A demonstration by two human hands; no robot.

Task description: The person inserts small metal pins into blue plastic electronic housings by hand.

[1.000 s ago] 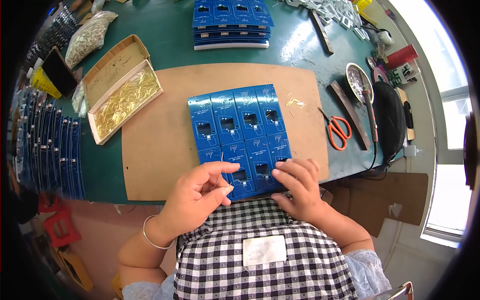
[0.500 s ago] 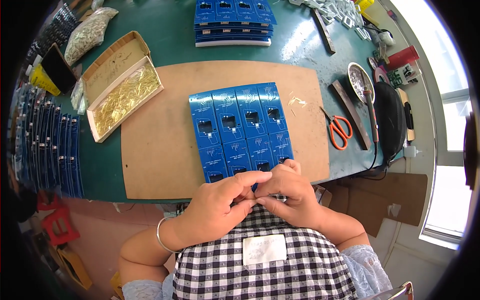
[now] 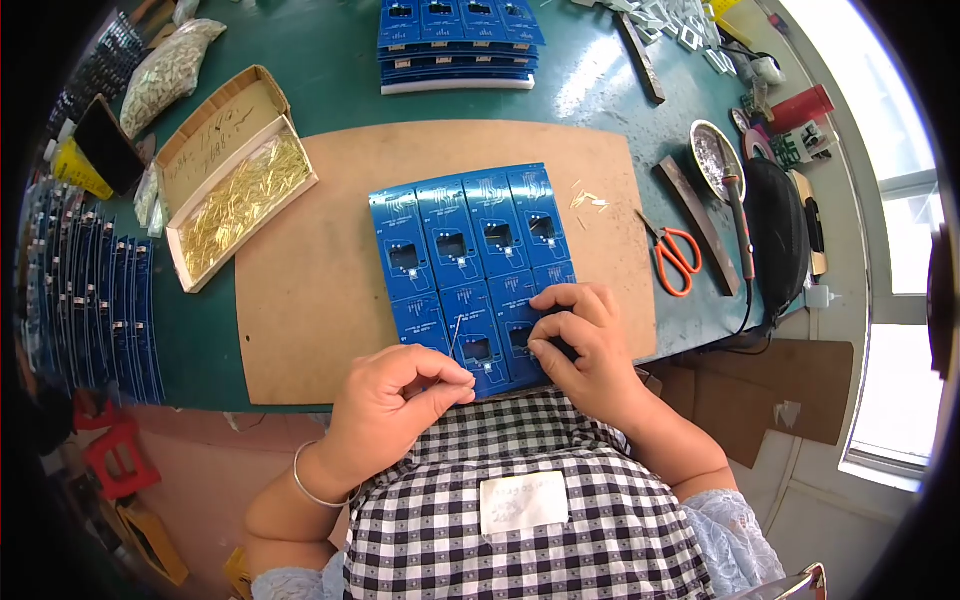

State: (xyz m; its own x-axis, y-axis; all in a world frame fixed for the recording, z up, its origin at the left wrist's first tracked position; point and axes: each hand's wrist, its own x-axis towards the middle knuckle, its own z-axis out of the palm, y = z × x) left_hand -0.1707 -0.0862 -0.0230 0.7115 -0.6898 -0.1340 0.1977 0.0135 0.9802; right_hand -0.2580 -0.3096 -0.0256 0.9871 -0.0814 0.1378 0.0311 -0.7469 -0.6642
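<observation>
The blue sheet point(image 3: 462, 282) lies on the brown board point(image 3: 320, 300), by its near edge. It has eight small circuit boards joined together, so none has come off. Both hands are at it, so I think this sheet is not finished. I can't count any pins fixed in it. Lots of gold pins point(image 3: 245, 200) fill the paper box point(image 3: 225, 135) by the brown board's far left corner, and a few loose pins point(image 3: 597, 202) lie toward its far right corner. So plenty of pins are not used. More blue sheets sit in a stack point(image 3: 460, 30) at the tabletop's far edge and a row point(image 3: 95, 290) on its left side; I can't tell if those are done.

The left hand point(image 3: 385, 400) has its thumb and pointing finger pressed together, but what is between them is too tiny to see. A thin pale stick point(image 3: 457, 335) pokes up beside it (its bottom end is hidden). The right hand point(image 3: 592, 345) is bent over the sheet's right side, covering some of it. I can't tell if it pinches anything. The far stack is cut off at the top.
</observation>
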